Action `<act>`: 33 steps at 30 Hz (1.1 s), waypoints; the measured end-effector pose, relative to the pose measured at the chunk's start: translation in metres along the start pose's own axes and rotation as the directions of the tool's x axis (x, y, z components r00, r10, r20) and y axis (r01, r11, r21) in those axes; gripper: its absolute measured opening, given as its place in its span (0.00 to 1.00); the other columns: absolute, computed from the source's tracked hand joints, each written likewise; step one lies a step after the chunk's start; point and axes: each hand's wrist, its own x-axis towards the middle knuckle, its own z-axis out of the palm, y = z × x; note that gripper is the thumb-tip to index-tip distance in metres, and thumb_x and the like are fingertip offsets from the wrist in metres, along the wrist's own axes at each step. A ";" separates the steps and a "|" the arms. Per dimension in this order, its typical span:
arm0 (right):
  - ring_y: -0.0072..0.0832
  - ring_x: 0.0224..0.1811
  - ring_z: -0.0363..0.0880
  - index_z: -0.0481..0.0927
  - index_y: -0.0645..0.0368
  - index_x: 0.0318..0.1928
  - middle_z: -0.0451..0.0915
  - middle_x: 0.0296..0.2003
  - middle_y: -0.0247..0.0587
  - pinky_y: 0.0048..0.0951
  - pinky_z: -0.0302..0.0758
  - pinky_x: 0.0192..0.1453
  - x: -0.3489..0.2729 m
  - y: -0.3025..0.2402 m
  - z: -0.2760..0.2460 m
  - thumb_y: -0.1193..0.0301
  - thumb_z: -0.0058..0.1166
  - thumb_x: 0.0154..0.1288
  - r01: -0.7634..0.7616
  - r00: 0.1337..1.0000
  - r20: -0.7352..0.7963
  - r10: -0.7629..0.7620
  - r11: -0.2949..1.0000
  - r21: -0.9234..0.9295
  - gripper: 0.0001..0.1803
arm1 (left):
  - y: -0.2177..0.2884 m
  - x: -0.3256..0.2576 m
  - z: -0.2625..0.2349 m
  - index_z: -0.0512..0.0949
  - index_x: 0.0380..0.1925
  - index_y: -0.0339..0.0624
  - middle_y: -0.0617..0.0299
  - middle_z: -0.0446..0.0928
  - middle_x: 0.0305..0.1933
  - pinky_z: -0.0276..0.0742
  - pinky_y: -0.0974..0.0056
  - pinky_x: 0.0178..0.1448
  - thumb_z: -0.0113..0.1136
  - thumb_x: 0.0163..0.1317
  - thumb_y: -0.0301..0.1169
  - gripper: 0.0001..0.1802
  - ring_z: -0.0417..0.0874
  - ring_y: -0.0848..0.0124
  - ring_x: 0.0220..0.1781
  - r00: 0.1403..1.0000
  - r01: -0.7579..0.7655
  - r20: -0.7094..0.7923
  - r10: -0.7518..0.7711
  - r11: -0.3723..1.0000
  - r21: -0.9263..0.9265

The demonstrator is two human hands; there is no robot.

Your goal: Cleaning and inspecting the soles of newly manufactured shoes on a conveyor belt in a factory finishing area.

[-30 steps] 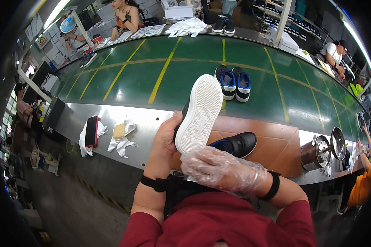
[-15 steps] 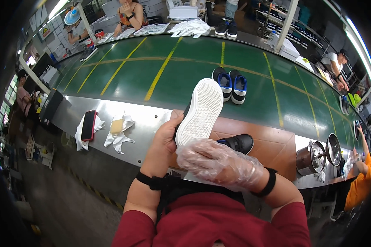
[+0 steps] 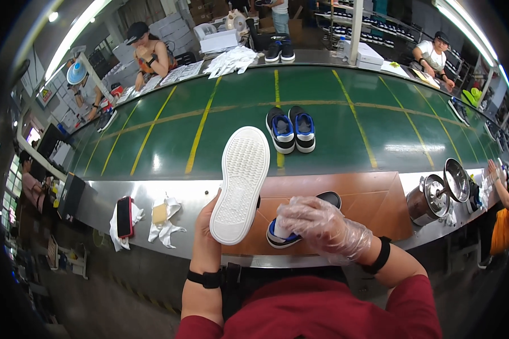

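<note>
My left hand (image 3: 205, 217) grips a shoe (image 3: 240, 186) from its left side. The shoe's white textured sole faces me, and the fingers behind it are hidden. My right hand (image 3: 314, 220), in a clear plastic glove, has its fingers drawn together over a second shoe (image 3: 330, 199), dark with a blue lining. A white piece (image 3: 283, 226) shows beneath the gloved fingertips; whether they hold it or it belongs to the shoe, I cannot tell. That second shoe lies on a brown board (image 3: 367, 203).
Beyond the board, a pair of dark shoes (image 3: 291, 131) stands on the green belt (image 3: 169, 130). To the left, a phone (image 3: 125, 217) and a yellowish block (image 3: 160, 213) rest on white cloths. A metal pot (image 3: 427, 203) with a raised lid stands right. Several people sit around the belt.
My right hand has left the held shoe's sole and moved right, over the shoe on the board. The held shoe has turned more squarely toward me. The view has shifted.
</note>
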 end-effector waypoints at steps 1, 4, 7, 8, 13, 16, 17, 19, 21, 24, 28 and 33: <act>0.42 0.52 0.76 0.78 0.58 0.46 0.77 0.48 0.47 0.38 0.72 0.57 0.000 0.005 0.002 0.82 0.55 0.47 -0.022 0.993 -0.121 0.019 0.999 -0.029 0.21 | -0.002 0.012 -0.014 0.68 0.57 0.29 0.41 0.73 0.55 0.81 0.51 0.53 0.43 0.70 0.35 0.23 0.80 0.52 0.51 0.960 0.282 0.111 -0.259 0.885 -0.370; 0.43 0.46 0.79 0.79 0.58 0.44 0.80 0.44 0.46 0.39 0.74 0.52 0.005 0.012 -0.006 0.86 0.55 0.46 -0.070 0.947 -0.304 0.105 0.990 0.122 0.21 | -0.004 0.014 -0.007 0.66 0.58 0.29 0.41 0.72 0.56 0.80 0.50 0.54 0.43 0.70 0.38 0.25 0.80 0.50 0.51 0.966 0.252 0.037 -0.257 0.895 -0.369; 0.44 0.45 0.79 0.79 0.60 0.41 0.80 0.42 0.47 0.39 0.74 0.51 0.014 0.022 -0.008 0.87 0.55 0.49 -0.076 0.901 -0.414 0.129 0.987 0.141 0.17 | -0.005 0.013 -0.005 0.67 0.58 0.30 0.41 0.74 0.55 0.80 0.51 0.54 0.44 0.70 0.39 0.24 0.80 0.51 0.51 0.975 0.206 -0.024 -0.223 0.933 -0.294; 0.44 0.45 0.80 0.80 0.60 0.41 0.81 0.42 0.47 0.38 0.75 0.51 0.020 0.028 -0.008 0.87 0.54 0.50 -0.088 0.867 -0.480 0.133 0.989 0.115 0.16 | -0.005 0.012 -0.003 0.68 0.58 0.30 0.42 0.75 0.53 0.80 0.52 0.54 0.44 0.70 0.38 0.24 0.81 0.52 0.51 0.977 0.190 -0.045 -0.206 0.951 -0.245; 0.42 0.44 0.80 0.80 0.60 0.38 0.82 0.39 0.45 0.35 0.76 0.48 0.053 0.062 -0.010 0.88 0.54 0.52 0.043 0.695 -0.717 -0.047 0.999 -0.024 0.14 | -0.002 0.010 0.024 0.68 0.58 0.33 0.49 0.77 0.53 0.79 0.58 0.56 0.51 0.67 0.35 0.23 0.81 0.61 0.51 0.983 0.180 0.059 -0.173 0.972 -0.152; 0.40 0.43 0.80 0.80 0.58 0.38 0.81 0.38 0.43 0.35 0.76 0.47 0.071 0.068 -0.009 0.87 0.54 0.51 0.023 0.718 -0.696 -0.011 1.000 0.008 0.14 | -0.006 0.012 0.024 0.68 0.58 0.33 0.49 0.76 0.54 0.78 0.59 0.57 0.50 0.68 0.34 0.22 0.80 0.62 0.53 0.988 0.141 0.069 -0.136 0.988 -0.057; 0.40 0.43 0.79 0.80 0.58 0.38 0.81 0.38 0.43 0.36 0.75 0.47 0.075 0.067 -0.005 0.86 0.54 0.51 0.072 0.735 -0.677 -0.041 0.997 0.018 0.14 | -0.008 0.013 0.023 0.68 0.58 0.33 0.49 0.75 0.55 0.78 0.59 0.57 0.50 0.68 0.34 0.22 0.80 0.62 0.54 0.991 0.118 0.063 -0.117 0.993 0.002; 0.40 0.45 0.77 0.79 0.58 0.40 0.79 0.41 0.42 0.36 0.74 0.49 0.070 0.040 0.008 0.84 0.54 0.40 -0.016 0.882 -0.472 0.019 1.000 0.011 0.21 | -0.011 0.015 0.022 0.68 0.58 0.34 0.50 0.75 0.55 0.78 0.59 0.57 0.50 0.68 0.34 0.22 0.80 0.63 0.53 0.992 0.128 0.015 -0.128 0.991 -0.046; 0.39 0.52 0.72 0.75 0.57 0.48 0.73 0.51 0.41 0.36 0.73 0.52 0.056 0.004 0.035 0.82 0.51 0.42 -0.091 0.973 -0.216 0.082 0.995 -0.029 0.26 | -0.011 0.016 0.026 0.68 0.58 0.34 0.50 0.75 0.55 0.78 0.59 0.57 0.49 0.68 0.33 0.21 0.79 0.63 0.53 0.992 0.121 -0.029 -0.124 0.989 -0.088; 0.37 0.55 0.72 0.74 0.57 0.53 0.72 0.53 0.41 0.35 0.71 0.58 0.038 -0.024 0.058 0.74 0.50 0.48 0.179 0.981 -0.071 -0.180 0.984 -0.019 0.26 | -0.009 0.012 0.023 0.68 0.58 0.36 0.52 0.75 0.55 0.76 0.58 0.58 0.48 0.69 0.34 0.21 0.79 0.63 0.54 0.986 0.152 -0.043 -0.164 0.966 -0.208; 0.38 0.50 0.74 0.74 0.59 0.54 0.73 0.52 0.44 0.37 0.71 0.58 0.037 0.003 0.036 0.77 0.54 0.44 0.016 0.998 -0.055 -0.025 0.989 -0.146 0.30 | -0.014 0.015 0.021 0.67 0.59 0.35 0.51 0.76 0.54 0.78 0.58 0.56 0.48 0.69 0.35 0.22 0.80 0.60 0.52 0.977 0.215 0.046 -0.210 0.944 -0.251; 0.42 0.40 0.77 0.78 0.56 0.44 0.80 0.37 0.41 0.38 0.72 0.49 0.067 0.075 0.002 0.78 0.56 0.47 -0.015 0.836 -0.542 -0.087 0.984 -0.180 0.19 | -0.010 0.009 0.027 0.68 0.58 0.33 0.48 0.76 0.53 0.80 0.56 0.54 0.49 0.68 0.35 0.22 0.81 0.59 0.51 0.973 0.229 0.085 -0.215 0.942 -0.244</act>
